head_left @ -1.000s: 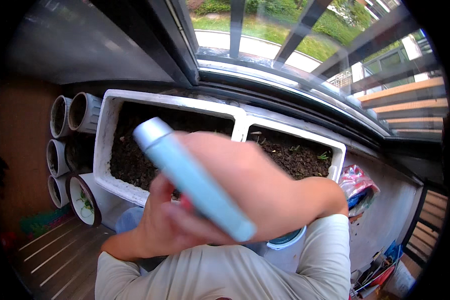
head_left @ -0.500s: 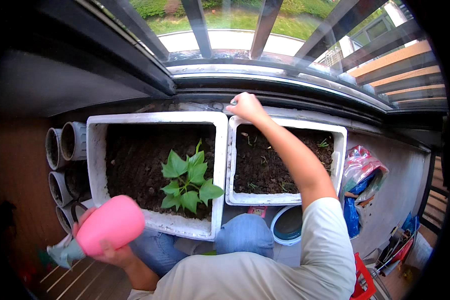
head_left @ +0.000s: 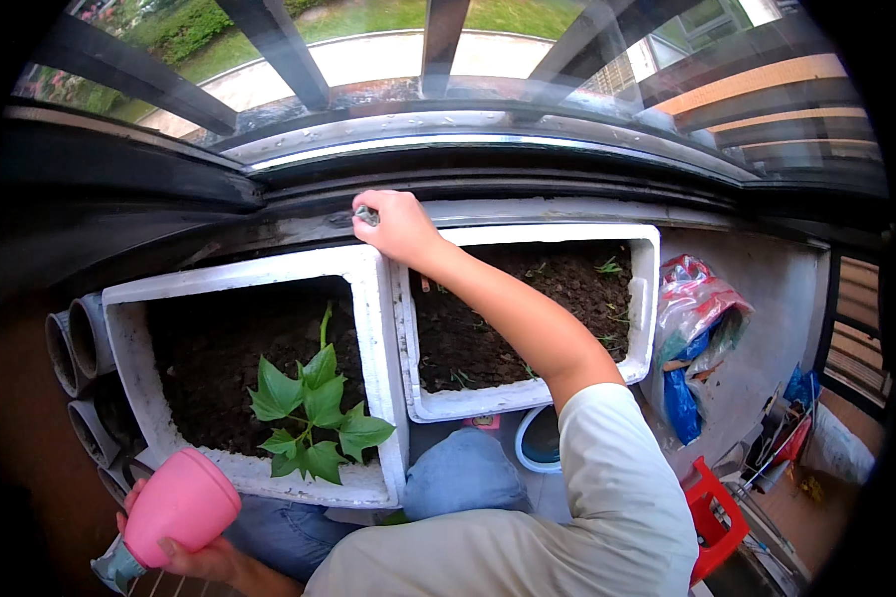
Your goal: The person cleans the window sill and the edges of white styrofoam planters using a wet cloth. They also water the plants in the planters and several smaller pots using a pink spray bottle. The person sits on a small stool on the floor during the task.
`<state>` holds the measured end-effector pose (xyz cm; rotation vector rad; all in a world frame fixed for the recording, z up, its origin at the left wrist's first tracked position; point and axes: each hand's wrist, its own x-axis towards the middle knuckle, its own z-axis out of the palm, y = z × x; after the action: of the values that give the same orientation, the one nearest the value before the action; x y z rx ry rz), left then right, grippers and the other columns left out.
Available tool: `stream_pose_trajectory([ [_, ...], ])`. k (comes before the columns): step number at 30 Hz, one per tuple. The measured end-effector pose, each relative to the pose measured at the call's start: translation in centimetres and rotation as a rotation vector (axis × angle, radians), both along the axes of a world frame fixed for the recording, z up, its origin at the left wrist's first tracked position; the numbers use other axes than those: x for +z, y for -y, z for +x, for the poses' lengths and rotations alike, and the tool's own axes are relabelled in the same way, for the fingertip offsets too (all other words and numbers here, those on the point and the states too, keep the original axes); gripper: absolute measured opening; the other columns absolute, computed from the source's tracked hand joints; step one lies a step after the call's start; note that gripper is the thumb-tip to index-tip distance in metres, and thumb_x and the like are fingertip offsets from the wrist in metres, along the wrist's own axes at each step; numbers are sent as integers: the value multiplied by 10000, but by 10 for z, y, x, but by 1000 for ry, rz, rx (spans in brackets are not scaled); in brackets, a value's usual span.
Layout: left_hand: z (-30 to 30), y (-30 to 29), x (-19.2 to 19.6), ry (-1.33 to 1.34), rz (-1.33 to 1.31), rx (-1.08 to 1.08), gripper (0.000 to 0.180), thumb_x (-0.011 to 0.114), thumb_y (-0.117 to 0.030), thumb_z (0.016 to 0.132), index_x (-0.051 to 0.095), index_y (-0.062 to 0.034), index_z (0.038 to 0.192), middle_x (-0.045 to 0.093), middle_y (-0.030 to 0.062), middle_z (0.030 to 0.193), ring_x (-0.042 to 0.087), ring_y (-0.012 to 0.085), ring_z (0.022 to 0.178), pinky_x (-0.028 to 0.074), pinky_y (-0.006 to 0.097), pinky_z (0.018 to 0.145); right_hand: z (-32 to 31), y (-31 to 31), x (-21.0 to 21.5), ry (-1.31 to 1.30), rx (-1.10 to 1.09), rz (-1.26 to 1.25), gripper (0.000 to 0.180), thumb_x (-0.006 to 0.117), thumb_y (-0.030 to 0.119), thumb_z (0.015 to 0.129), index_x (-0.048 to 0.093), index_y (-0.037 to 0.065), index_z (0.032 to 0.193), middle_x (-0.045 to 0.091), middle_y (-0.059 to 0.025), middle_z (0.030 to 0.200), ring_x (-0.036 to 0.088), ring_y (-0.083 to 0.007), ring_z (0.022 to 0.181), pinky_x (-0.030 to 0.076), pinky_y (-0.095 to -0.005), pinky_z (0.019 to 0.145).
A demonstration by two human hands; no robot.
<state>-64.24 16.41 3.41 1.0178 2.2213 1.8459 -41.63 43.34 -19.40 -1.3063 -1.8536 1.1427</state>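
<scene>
Pink plastic spray bottle (head_left: 177, 508) sits low at lower left, held base-up by the left hand (head_left: 197, 559), w/ fingers wrapped under its body and a thumb tip showing on the pink wall. Its grey nozzle end (head_left: 115, 567) points down toward the frame's lower edge. Bottle is just beside the near rim of the left planter, not over the soil.

Right hand (head_left: 396, 224) is extended to the far side, at the back corner where the two planters meet, resting against the window ledge (head_left: 528, 211). Fingers are curled shut round a small dark object (head_left: 366, 214); appears to be a knob or cap, but the view is too small to identify it.

Left white foam planter (head_left: 380, 328) holds dark soil and one green leafy plant (head_left: 314, 418) near its front right corner. Right white foam planter (head_left: 645, 298) holds dark soil w/ a few tiny sprouts (head_left: 607, 267) toward the back. Right forearm crosses above this second box.

Grey pipe ends (head_left: 75, 343) are stacked to the left of the planters. Crumpled plastic bag (head_left: 697, 318), red and blue, lies right of the right planter. Red crate (head_left: 715, 517) stands nearer the person at lower right. Window bars (head_left: 438, 45) run across the top.
</scene>
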Motion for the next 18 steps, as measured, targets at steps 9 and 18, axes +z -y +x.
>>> stream_pose_trajectory([
  [9,-5,3,1,-3,-57,7,684,559,-322,754,268,49,1249,423,203,1201,449,341,1105,385,484,930,81,4,58,-91,-42,66,163,609,94,746,562,22,884,600,-120,822,594,-206,737,466,-282,670],
  [18,1,-1,-2,-93,-134,-10,672,532,-363,782,287,54,1248,452,213,1189,470,328,1076,423,443,894,212,-9,87,309,-224,438,173,591,42,754,590,5,922,616,-138,860,609,-242,751,465,-291,652],
])
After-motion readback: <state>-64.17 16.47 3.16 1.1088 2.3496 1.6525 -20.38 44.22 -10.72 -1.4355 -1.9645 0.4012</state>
